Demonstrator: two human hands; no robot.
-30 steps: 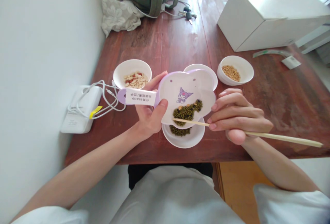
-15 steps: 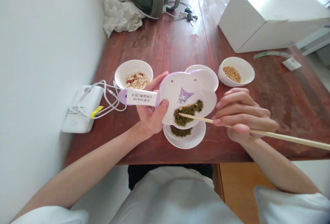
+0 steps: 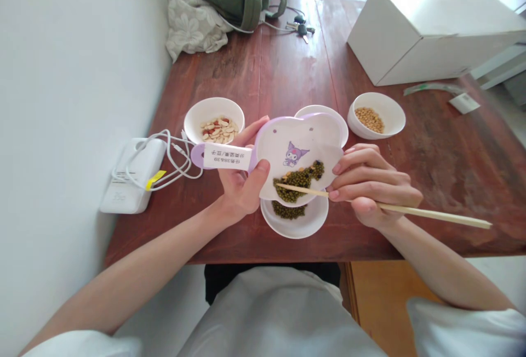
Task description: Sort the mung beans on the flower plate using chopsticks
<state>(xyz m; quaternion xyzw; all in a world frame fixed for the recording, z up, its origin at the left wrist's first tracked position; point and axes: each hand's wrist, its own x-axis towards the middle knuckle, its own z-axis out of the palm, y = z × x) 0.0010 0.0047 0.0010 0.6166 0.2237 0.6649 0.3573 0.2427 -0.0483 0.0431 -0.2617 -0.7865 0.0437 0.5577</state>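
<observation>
Versus half a second ago, right hand [image 3: 373, 184] shifted left; chopstick [image 3: 435, 214] tip further left in the green beans [image 3: 299, 180], back end now in frame. Fingers pinch the chopstick, just beside the dish [image 3: 324, 140]. Left hand [image 3: 243, 195] holds dish by its handle end, thumb on top; dish extends rightward from it. Count: one dish, one visible chopstick, four bowls: nut bowl [image 3: 201, 111], yellow-bean bowl [image 3: 392, 118], green-bean bowl [image 3: 299, 228], far bowl [image 3: 314, 108], contents hidden.
</observation>
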